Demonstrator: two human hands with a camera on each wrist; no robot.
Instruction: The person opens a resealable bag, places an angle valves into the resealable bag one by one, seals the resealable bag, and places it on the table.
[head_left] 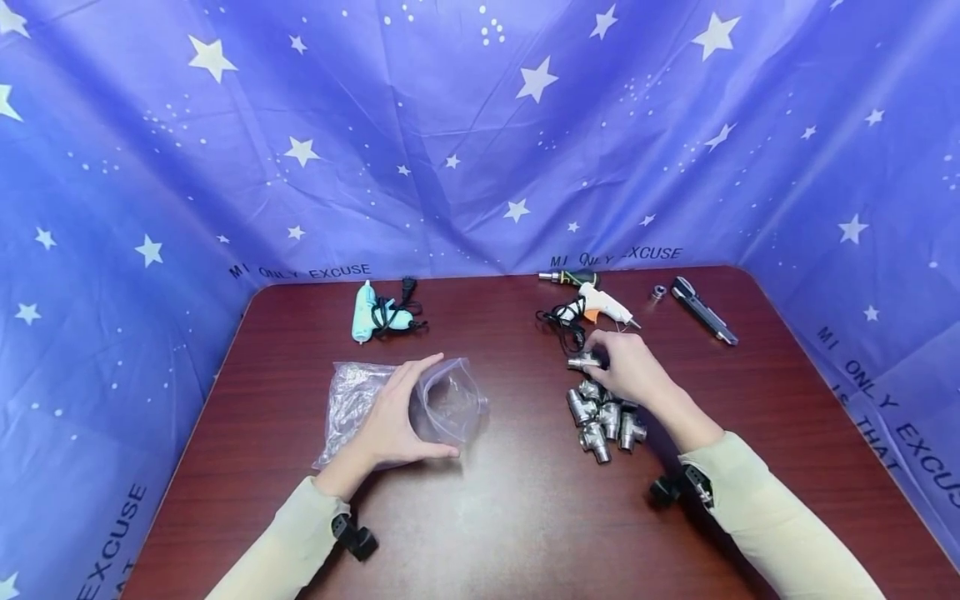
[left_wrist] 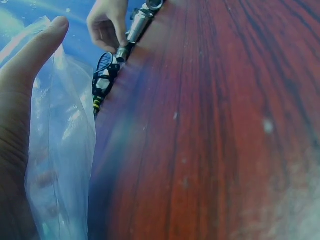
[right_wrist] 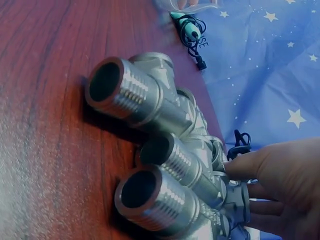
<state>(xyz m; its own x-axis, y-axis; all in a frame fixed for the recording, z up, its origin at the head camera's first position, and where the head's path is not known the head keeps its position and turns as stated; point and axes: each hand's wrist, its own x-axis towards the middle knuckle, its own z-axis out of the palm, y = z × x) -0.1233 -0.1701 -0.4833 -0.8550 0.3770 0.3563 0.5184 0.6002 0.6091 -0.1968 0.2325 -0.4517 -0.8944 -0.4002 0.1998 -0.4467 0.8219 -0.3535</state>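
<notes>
Seen from the head camera, a dark red wooden counter [head_left: 525, 517] is framed by blue star-printed cloth [head_left: 465, 125]. The left hand [head_left: 397, 417] is curved around the mouth of a clear plastic bag [head_left: 352, 400] that lies on the left of the counter, thumb on the near side and fingers over the far side. The right hand [head_left: 630, 367] is closed on one metal fitting [head_left: 583, 362] at the far end of a cluster of threaded metal fittings [head_left: 603, 421], right of centre. At the far edge, a pale green glue gun [head_left: 365, 312] with a coiled black cord is seen on the left; a white glue gun [head_left: 600, 304], a green-handled tool [head_left: 570, 278], a small metal ring [head_left: 658, 292] and a dark flat tool [head_left: 703, 310] are ranged along the right.

From the left wrist, the palm and thumb of the left hand [left_wrist: 20, 115] are shown against the plastic bag [left_wrist: 65, 150], whose film is held up off the counter [left_wrist: 210, 130]. Beyond, the right hand [left_wrist: 107, 22] is seen pinching a metal fitting [left_wrist: 122, 52] beside a black cord.

From the right wrist, the threaded metal fittings [right_wrist: 150, 150] are shown close up, lying touching one another on the counter [right_wrist: 45, 100]. The fingers of the right hand [right_wrist: 280, 185] are closed on a fitting at the right end of the pile. The pale green glue gun [right_wrist: 187, 27] lies far off by the cloth.
</notes>
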